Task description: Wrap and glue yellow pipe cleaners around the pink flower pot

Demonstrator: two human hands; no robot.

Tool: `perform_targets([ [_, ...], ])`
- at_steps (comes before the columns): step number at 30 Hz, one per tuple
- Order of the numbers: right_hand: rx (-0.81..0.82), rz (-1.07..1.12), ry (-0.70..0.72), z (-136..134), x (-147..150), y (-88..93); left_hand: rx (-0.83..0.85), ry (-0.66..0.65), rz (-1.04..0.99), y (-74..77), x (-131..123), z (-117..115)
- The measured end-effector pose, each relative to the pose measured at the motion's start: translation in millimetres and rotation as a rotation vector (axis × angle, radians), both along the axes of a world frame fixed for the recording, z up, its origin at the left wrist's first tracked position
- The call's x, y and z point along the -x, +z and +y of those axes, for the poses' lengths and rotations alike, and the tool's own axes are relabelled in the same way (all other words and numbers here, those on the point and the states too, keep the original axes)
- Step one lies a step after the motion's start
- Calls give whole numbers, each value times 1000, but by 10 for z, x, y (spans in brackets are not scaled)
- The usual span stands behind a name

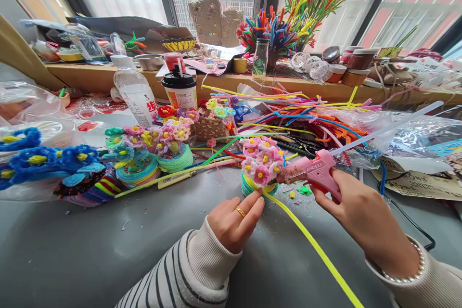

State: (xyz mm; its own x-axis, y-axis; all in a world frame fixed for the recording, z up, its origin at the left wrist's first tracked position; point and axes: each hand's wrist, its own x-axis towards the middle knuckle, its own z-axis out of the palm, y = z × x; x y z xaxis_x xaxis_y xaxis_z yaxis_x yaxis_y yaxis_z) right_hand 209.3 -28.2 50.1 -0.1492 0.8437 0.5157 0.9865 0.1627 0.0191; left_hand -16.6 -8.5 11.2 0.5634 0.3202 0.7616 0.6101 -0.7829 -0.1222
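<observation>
A flowerpot coiled with green chenille stems, packed with pink-and-white pipe-cleaner flowers with yellow centres, stands upright on the grey table and marks the dial's centre here. At 7 o'clock is the left hand, wearing 1 gold ring; its fingertips touch the pot's lower front, where a yellow chenille stem meets it and trails off toward 5 o'clock. Whether that grip pinches the stem, I cannot tell. At 4 o'clock the right hand, with a pearl bracelet at the wrist, has its grip wrapped around a pink hot-glue gun. The gun's nozzle points to 9 o'clock and reaches the bouquet's lower right edge; a translucent glue stick juts from its rear toward 2 o'clock. Just beside the pot at 4 o'clock lie green scraps. Out at 9 o'clock are a mint pot of flowers and, farther out, blue pipe-cleaner flowers. A lidded drink cup stands at 10 o'clock, and loose pipe cleaners heap up at 2 o'clock.
</observation>
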Motion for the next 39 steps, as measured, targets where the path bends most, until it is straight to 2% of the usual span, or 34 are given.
perform_targets([
  [39,-13,17,-47,42,-100,23,-6,12,6,2,-7,-15],
])
